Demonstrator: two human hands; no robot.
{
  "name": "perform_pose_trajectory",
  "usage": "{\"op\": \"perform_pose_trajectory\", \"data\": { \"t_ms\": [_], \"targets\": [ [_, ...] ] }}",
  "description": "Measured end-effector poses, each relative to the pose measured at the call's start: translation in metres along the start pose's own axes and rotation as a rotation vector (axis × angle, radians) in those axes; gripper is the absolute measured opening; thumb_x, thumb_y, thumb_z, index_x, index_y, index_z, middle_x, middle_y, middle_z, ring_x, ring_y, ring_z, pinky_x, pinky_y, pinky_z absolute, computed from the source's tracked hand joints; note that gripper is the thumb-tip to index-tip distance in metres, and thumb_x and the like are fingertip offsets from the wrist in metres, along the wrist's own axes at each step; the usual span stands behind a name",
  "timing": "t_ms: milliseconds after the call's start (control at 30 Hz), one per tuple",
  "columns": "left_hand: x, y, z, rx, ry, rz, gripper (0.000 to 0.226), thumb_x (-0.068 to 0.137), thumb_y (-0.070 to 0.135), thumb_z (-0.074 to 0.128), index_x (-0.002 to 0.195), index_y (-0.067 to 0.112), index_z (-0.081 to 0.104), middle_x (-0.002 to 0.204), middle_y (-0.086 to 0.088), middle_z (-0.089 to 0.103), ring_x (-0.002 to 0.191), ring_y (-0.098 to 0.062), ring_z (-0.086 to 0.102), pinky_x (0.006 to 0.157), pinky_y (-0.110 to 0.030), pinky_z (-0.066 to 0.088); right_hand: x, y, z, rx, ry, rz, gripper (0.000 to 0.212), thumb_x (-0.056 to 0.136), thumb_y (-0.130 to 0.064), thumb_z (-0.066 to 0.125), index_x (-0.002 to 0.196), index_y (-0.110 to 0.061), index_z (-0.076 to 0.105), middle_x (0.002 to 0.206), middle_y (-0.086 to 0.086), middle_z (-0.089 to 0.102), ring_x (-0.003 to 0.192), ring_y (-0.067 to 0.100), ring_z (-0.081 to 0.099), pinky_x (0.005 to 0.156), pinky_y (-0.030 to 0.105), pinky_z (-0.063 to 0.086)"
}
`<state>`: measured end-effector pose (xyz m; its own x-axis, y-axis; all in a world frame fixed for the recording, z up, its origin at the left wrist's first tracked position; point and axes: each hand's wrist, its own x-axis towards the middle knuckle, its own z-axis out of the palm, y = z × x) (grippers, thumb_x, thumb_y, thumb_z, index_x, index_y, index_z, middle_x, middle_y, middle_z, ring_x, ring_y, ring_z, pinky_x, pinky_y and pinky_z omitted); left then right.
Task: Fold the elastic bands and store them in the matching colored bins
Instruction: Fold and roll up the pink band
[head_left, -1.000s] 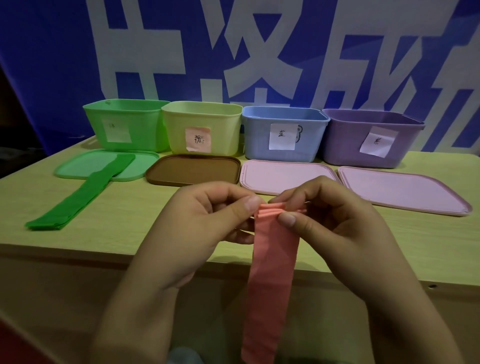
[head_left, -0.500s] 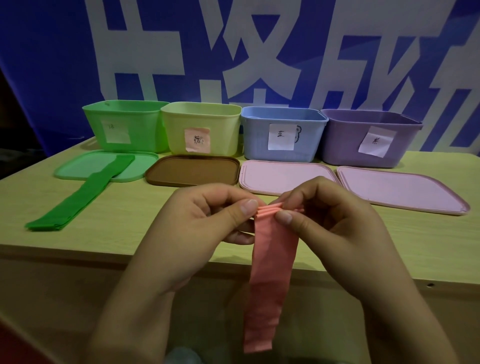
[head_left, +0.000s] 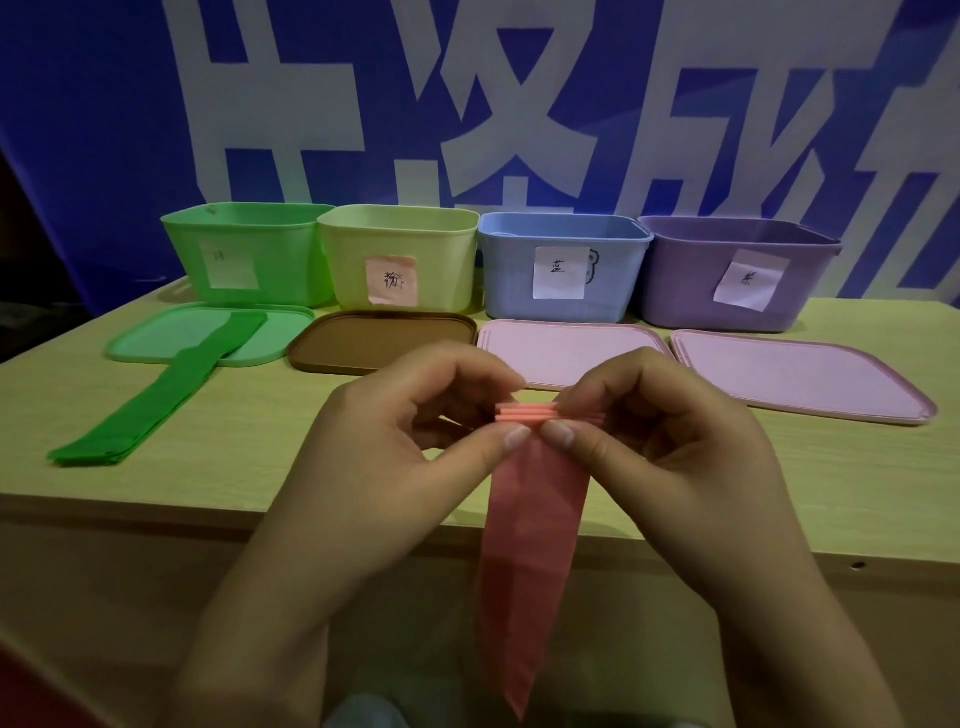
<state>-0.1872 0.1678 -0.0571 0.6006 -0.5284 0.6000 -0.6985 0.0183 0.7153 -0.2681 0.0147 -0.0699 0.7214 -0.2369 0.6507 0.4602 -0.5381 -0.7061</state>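
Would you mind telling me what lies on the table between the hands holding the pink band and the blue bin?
In the head view, a pink lid lies flat between the pink band and the blue bin.

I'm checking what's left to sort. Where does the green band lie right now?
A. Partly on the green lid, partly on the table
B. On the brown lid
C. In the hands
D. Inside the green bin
A: the green band runs from the green lid down onto the table, while both hands pinch the pink band.
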Motion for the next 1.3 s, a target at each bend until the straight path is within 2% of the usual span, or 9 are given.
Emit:
{"op": "perform_pose_trajectory", "data": {
  "t_ms": [200,300,367,467,667,833,967,1233,1300],
  "targets": [
    [0.002,0.000,0.002,0.080,-0.010,0.052,0.018,0.072,0.017,0.072,0.085,0.028,0.068,0.082,0.010,0.069,0.079,-0.007,0.067,0.069,-0.016,0.053,0.002,0.003,0.001,0.011,-0.013,-0.050,0.014,0.072,-0.019,0.075,0.078,-0.022,0.063,0.081,-0.007,0.066,0.075,0.004,0.064,0.067,0.011,0.049],
    [0.001,0.000,0.002,0.000,0.013,0.018,0.013,0.067,0.021,0.076,0.078,0.026,0.072,0.078,0.009,0.070,0.073,-0.004,0.067,0.064,-0.012,0.050,-0.001,0.003,-0.003,0.126,0.008,0.012,0.019,0.070,-0.017,0.077,0.081,-0.021,0.062,0.087,-0.007,0.069,0.077,0.008,0.068,0.067,0.017,0.053],
    [0.001,0.000,0.002,-0.074,0.041,-0.012,0.016,0.065,0.014,0.078,0.076,0.024,0.071,0.076,0.008,0.070,0.070,-0.001,0.066,0.062,-0.009,0.048,-0.003,0.003,-0.005,0.174,0.010,0.029,0.019,0.070,-0.016,0.077,0.079,-0.022,0.061,0.091,-0.008,0.071,0.079,0.010,0.070,0.069,0.020,0.055],
    [0.001,0.002,0.003,-0.142,0.037,-0.020,0.017,0.064,0.008,0.077,0.075,0.020,0.070,0.075,0.005,0.070,0.066,0.002,0.064,0.060,-0.007,0.047,-0.003,0.004,-0.006,0.173,0.044,0.022,0.015,0.071,-0.007,0.071,0.075,-0.016,0.060,0.088,-0.011,0.071,0.079,0.007,0.070,0.070,0.017,0.054],
    [0.003,0.000,0.002,-0.162,0.031,-0.018,0.019,0.064,0.007,0.074,0.077,0.020,0.070,0.078,0.006,0.071,0.069,0.001,0.065,0.062,-0.008,0.048,-0.003,0.001,-0.005,0.198,0.074,0.027,0.016,0.069,-0.006,0.074,0.073,-0.012,0.060,0.083,-0.013,0.072,0.073,0.002,0.069,0.065,0.014,0.053],
    [0.002,0.000,0.005,-0.169,0.084,-0.010,0.018,0.064,0.010,0.079,0.076,0.019,0.070,0.074,0.009,0.071,0.068,0.000,0.066,0.061,-0.009,0.049,-0.003,0.005,-0.001,0.313,0.130,0.120,0.016,0.067,-0.007,0.075,0.067,-0.020,0.064,0.090,0.004,0.073,0.083,0.017,0.071,0.068,0.022,0.055],
    [0.000,-0.003,0.004,-0.124,0.105,0.042,0.021,0.064,0.014,0.080,0.080,0.023,0.070,0.080,0.010,0.071,0.074,-0.005,0.067,0.066,-0.015,0.052,-0.002,0.006,0.001,0.398,0.167,0.210,0.021,0.064,-0.010,0.079,0.072,-0.025,0.069,0.087,0.007,0.074,0.080,0.019,0.072,0.068,0.021,0.055],
    [0.001,0.002,0.004,-0.161,0.065,-0.021,0.022,0.067,0.007,0.076,0.080,0.023,0.069,0.078,0.011,0.071,0.073,0.001,0.066,0.065,-0.010,0.049,-0.005,0.002,0.007,0.367,0.246,0.143,0.009,0.061,-0.009,0.070,0.064,-0.012,0.063,0.088,-0.001,0.074,0.079,0.009,0.071,0.066,0.018,0.054],
    [0.001,0.003,0.004,-0.226,0.067,-0.072,0.021,0.064,0.011,0.078,0.079,0.021,0.069,0.080,0.006,0.072,0.073,-0.001,0.067,0.066,-0.012,0.051,-0.006,0.001,0.010,0.325,0.280,0.114,0.009,0.062,-0.008,0.070,0.061,-0.011,0.062,0.088,-0.003,0.074,0.079,0.006,0.070,0.065,0.016,0.053]
  ]
}}
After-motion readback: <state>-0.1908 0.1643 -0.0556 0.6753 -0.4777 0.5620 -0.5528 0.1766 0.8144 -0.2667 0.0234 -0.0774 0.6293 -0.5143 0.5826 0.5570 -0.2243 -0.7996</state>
